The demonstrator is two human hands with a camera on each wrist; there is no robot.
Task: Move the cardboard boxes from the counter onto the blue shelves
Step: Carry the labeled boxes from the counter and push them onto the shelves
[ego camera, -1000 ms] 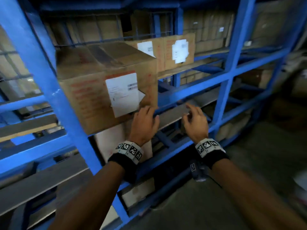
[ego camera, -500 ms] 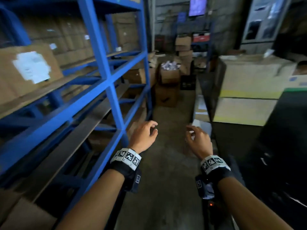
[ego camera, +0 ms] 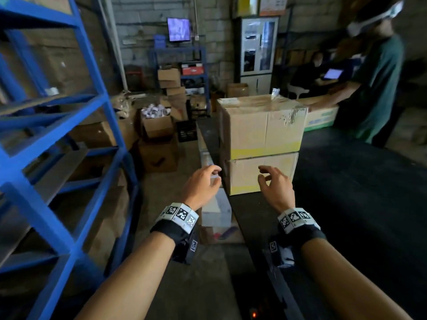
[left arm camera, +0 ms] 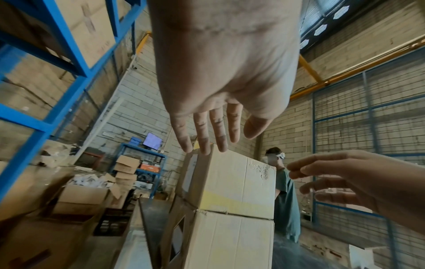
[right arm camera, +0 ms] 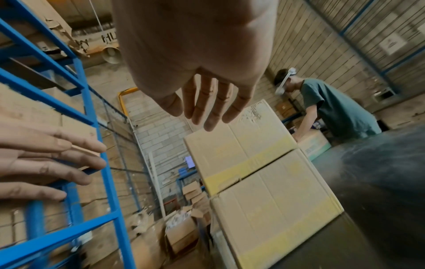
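Two tan cardboard boxes with yellow bands stacked on dark bench (ego camera: 346,204): upper box (ego camera: 261,128), lower box (ego camera: 258,174). Left hand (ego camera: 202,184) and right hand (ego camera: 276,187) empty, fingers loosely spread, short of stack. Best: clasp upper box's opposite sides, lift clear, then turn to blue metal shelves (ego camera: 97,100).

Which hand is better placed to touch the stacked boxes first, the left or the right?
Right, probably. The right hand is open in front of the lower box; the left hand, also open, hangs off the stack's left edge, beside the counter.
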